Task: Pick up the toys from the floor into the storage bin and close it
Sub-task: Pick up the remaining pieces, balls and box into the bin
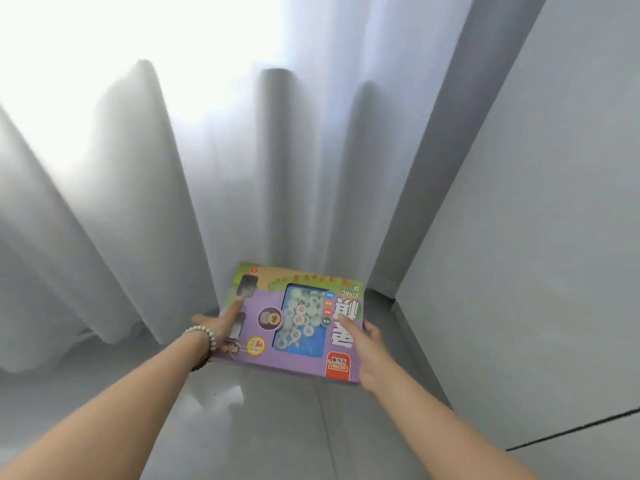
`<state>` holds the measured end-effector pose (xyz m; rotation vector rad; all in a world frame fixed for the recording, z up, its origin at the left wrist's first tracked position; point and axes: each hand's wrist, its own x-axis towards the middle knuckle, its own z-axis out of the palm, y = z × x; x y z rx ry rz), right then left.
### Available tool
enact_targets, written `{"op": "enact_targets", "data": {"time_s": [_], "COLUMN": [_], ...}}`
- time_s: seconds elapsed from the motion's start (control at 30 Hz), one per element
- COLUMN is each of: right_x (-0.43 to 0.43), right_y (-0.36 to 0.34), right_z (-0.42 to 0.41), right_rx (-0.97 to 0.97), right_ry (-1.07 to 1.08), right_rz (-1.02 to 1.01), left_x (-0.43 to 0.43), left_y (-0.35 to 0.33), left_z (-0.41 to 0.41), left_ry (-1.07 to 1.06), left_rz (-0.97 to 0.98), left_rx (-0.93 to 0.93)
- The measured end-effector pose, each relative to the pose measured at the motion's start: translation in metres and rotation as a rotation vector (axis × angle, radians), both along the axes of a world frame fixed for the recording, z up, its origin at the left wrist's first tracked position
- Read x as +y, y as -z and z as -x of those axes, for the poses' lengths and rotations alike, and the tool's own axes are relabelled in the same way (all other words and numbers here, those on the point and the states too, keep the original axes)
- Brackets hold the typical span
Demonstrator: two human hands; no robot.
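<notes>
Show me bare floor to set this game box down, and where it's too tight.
Widest bare floor lies nearer you than the game box, between left forearm and right forearm. Another patch runs left of that left forearm, below the curtain hem. Tight: the corner behind the box, where curtain meets wall.

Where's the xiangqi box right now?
Head view, low centre: the xiangqi box is by the corner where the curtain meets the right wall, left hand on its left side, right hand on its right edge.

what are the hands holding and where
The xiangqi game box: right hand grips its right edge, thumb on top; left hand lies on its left side, grip unclear.
</notes>
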<state>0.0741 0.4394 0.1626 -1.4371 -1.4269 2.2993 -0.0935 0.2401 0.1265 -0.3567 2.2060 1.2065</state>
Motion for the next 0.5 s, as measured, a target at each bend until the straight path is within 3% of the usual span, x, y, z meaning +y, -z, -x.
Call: {"op": "enact_targets", "data": {"time_s": [0.1, 0.2, 0.4, 0.5], "right_x": [-0.056, -0.129, -0.299, -0.386], "right_y": [-0.051, -0.099, -0.17, -0.184], "right_z": [0.038, 0.071, 0.115, 0.128], "right_rx": [0.093, 0.18, 0.313, 0.341], "right_ry": [-0.111, -0.255, -0.598, -0.749], "right_rz": [-0.011, -0.013, -0.009, 0.0], "left_x": [-0.074, -0.17, -0.396, -0.47], "left_y": [-0.069, -0.126, -0.167, -0.215], "left_z": [0.025, 0.034, 0.018, -0.044], "left_ry": [0.012, -0.027, -0.315, -0.466], "left_rz": [0.034, 0.051, -0.092, -0.158], "left_rx": [0.14, 0.154, 0.16, 0.193]}}
